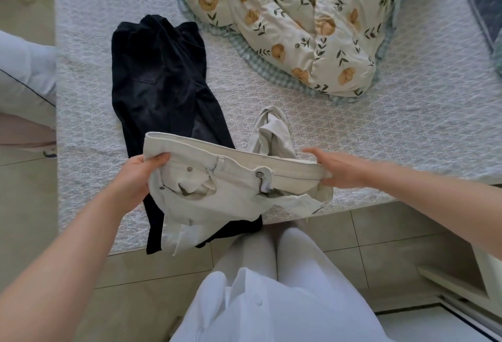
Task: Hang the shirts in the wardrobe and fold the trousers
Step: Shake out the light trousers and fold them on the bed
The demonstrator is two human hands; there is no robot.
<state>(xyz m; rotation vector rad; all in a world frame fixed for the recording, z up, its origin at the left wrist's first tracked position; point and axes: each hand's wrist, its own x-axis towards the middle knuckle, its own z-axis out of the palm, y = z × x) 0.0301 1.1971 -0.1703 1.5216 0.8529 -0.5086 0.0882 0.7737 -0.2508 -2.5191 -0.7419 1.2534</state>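
Observation:
A pair of cream trousers (pixel 217 192) is held up by the waistband over the near edge of the bed. My left hand (pixel 138 178) grips the waistband's left end. My right hand (pixel 336 167) holds the right end, thumb under the band and fingers stretched out above it. One trouser leg lies bunched on the bed behind the waistband. Black trousers (pixel 160 91) lie spread flat on the bed to the left, their lower ends hanging off the edge beneath the cream pair.
A white textured bed cover (pixel 407 129) spans the view. A crumpled floral duvet (pixel 298 23) lies at the back. Tiled floor (pixel 380 246) runs below the bed edge, with my white-clad legs there. Another person's sleeve (pixel 24 75) shows at left.

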